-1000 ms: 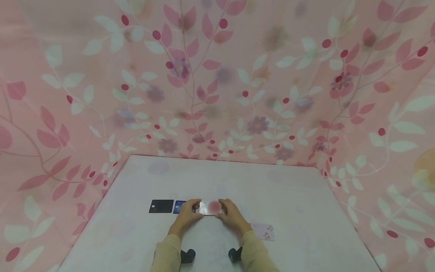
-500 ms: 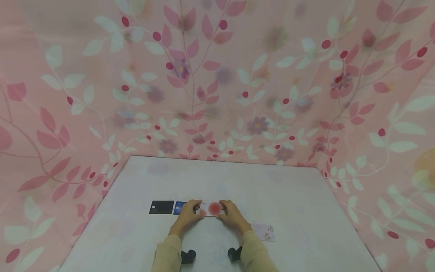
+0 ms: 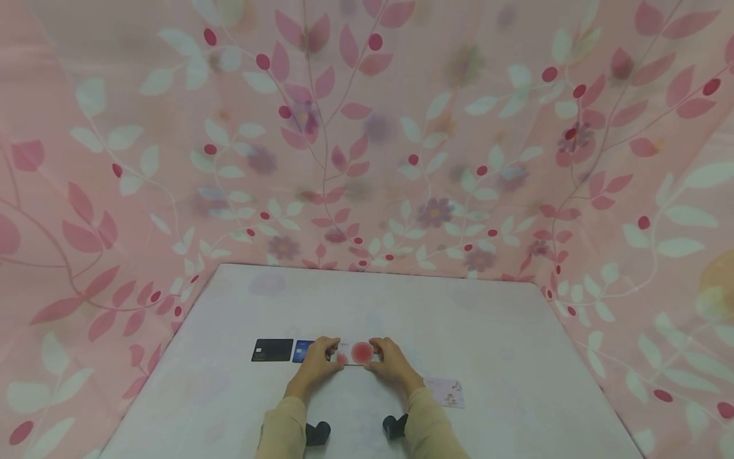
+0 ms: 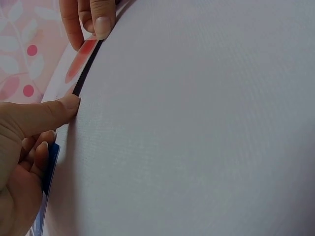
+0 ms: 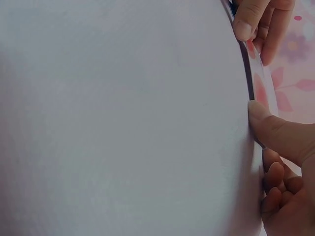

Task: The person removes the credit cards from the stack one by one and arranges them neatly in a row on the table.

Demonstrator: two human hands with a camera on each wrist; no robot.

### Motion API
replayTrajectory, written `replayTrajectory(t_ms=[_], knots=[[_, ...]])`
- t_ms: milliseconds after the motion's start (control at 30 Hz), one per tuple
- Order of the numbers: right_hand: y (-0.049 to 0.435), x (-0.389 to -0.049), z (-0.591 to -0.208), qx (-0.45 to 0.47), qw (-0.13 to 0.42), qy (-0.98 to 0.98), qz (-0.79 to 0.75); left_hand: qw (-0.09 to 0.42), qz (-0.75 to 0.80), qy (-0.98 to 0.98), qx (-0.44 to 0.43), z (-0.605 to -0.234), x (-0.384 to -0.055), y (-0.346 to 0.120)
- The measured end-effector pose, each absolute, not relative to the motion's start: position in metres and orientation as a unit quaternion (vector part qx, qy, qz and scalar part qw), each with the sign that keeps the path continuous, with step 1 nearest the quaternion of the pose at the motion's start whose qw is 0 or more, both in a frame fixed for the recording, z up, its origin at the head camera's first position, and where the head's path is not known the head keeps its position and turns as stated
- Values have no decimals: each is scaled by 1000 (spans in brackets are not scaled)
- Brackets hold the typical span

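A white card with red circles (image 3: 362,352) lies nearly flat at the middle of the table, held at both short ends. My left hand (image 3: 317,363) grips its left end between thumb and fingers. At the opposite end my right hand (image 3: 394,364) pinches it the same way. In the left wrist view a thin dark line runs along the near edge of the card (image 4: 83,61); I cannot tell whether it touches the table. A blue card (image 3: 302,350) sits just left of it, partly hidden by my left hand. The right wrist view shows the right thumb on the near edge.
A black card (image 3: 273,350) lies left of the blue one. To the right, beside my right forearm, is a pale pink card with flowers (image 3: 446,392). The white-covered table (image 3: 493,331) is walled by pink floral cloth (image 3: 367,159) at the back and both sides.
The held card has tilted a little: its earlier glare is gone and the red circles show plainly. Both hands stay in nearly the same place.
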State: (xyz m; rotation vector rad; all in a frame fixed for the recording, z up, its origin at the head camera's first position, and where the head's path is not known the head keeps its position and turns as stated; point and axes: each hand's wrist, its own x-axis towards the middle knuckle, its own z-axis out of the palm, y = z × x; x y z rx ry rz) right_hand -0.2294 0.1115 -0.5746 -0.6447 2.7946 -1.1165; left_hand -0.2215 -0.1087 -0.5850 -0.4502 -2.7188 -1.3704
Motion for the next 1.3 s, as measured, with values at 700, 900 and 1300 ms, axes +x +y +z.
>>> replayTrajectory(t_ms=[700,900,1300], knots=[[112,-230,-574,-215,30,909,-356,-15,-446,-888,-114,-576,-220,-105],[112,-231,-574,-219,29,907,-357,-18,-441,-890,-115,-577,-223,-104],[110,-228,-572,-210,37,909,-359,-6,-443,-888,-124,-576,-221,-106]])
